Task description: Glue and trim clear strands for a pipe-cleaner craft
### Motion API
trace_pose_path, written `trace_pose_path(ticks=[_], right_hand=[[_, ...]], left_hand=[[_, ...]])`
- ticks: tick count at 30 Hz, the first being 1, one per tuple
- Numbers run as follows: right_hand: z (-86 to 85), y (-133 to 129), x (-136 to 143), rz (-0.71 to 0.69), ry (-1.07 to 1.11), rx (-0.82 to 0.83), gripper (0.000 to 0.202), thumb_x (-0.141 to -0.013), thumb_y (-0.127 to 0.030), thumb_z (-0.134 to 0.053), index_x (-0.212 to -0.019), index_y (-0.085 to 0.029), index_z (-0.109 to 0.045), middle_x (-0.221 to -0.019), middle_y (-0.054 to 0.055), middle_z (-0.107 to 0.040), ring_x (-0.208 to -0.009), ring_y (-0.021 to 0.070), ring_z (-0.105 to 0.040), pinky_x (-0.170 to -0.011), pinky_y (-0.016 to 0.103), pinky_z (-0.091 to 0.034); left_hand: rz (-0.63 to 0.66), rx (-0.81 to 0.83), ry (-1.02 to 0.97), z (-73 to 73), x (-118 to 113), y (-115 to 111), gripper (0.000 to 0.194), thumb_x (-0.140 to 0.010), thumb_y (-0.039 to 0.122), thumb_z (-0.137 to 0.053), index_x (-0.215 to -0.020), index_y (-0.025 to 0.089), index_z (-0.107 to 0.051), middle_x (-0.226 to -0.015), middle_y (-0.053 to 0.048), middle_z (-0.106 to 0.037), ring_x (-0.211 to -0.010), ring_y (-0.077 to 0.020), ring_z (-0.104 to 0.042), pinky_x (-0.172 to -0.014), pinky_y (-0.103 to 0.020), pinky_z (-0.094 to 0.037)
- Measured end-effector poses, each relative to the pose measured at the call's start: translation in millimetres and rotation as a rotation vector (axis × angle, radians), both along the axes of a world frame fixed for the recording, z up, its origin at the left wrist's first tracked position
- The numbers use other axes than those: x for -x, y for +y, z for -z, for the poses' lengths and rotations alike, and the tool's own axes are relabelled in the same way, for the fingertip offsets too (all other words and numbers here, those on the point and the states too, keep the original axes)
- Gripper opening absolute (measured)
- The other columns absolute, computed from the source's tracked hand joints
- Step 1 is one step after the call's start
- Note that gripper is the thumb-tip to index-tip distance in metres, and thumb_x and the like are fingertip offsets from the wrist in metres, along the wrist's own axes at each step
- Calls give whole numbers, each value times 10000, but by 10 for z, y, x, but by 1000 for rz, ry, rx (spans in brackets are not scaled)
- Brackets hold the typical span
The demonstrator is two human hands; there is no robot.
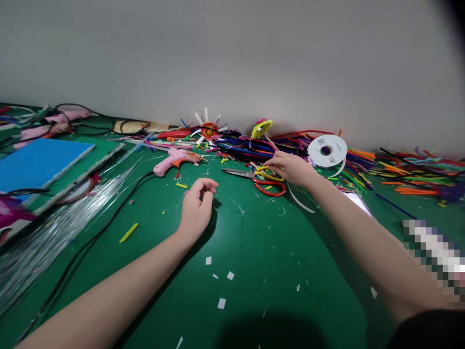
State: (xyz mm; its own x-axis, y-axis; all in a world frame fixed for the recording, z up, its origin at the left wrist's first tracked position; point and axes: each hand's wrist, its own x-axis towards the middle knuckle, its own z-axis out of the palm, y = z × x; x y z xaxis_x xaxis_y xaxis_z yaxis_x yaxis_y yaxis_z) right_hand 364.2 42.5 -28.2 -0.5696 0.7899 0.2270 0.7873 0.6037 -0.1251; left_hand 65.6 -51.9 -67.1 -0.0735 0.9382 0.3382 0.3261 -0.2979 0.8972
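My left hand (198, 206) hovers over the green table, loosely curled, its thumb apart from the fingers and nothing seen between them. Close beyond it lies a pink glue gun (176, 161). My right hand (290, 167) reaches to the craft pile, fingers pressed together just above scissors (269, 189) with a red handle. A thin stick under a yellow disc (262, 129) runs down to this hand; whether the fingers grip it is hidden. Yellow pipe cleaners (265, 172) lie by the fingertips. An orange-centred piece with white strips (209, 130) stands farther left.
Bundles of pipe cleaners (414, 190) line the wall. A white spool (327, 150) stands right of my right hand, near a phone (358, 202). Blue board (43, 162), clear glue sticks (83, 213) and a black cord (98, 236) occupy the left. Paper scraps (230, 276) dot the front.
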Motion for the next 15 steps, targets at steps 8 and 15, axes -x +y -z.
trace_pose_path(ticks=[8,15], right_hand=[[137,330,341,-240,-130,-76,402,-934,-112,-399,-1172,-265,-683,-1088,86,-647,-949,205,-547,-789,360,-394],[253,429,490,-194,-269,-102,528,-860,-13,-417,-1253,-289,-637,-1069,96,-595,-941,220,-504,-720,342,-316]], left_hand=[[6,4,-3,4,1,17,205,-819,96,-426,-886,200,-589,-790,9,-596,-733,-132,-562,-681,-263,-441],[25,13,-7,-9,4,18,201,-821,92,-425,-881,200,-584,-785,7,-597,-738,-133,-567,-687,-264,-453]])
